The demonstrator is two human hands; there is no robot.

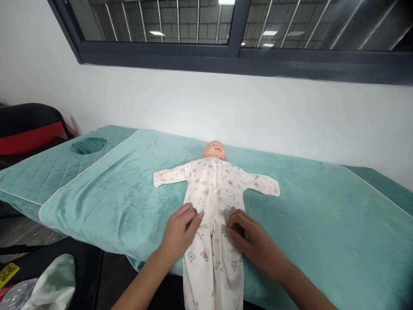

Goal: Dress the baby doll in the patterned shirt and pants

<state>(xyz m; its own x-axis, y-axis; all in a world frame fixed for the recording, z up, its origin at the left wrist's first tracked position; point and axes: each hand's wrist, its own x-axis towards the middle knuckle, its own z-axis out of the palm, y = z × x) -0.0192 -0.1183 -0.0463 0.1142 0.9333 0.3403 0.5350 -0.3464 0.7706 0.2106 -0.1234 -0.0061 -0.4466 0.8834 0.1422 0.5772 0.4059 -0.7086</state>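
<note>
Lighting: indoor, moderately bright, even and soft. White painted wall (180, 103): pale grey, darker toward the upper left. Dark-framed window with metal bars (161, 21): dim behind the glass, with several small white rectangular glints, one overexposed at the top edge. Shadows: faint, soft-edged. Black area below the teal plush-covered bed (309, 215): deep, little detail. Quality: wide-angle stretching toward the edges; fine texture softened; lower right corner darkened.
</note>
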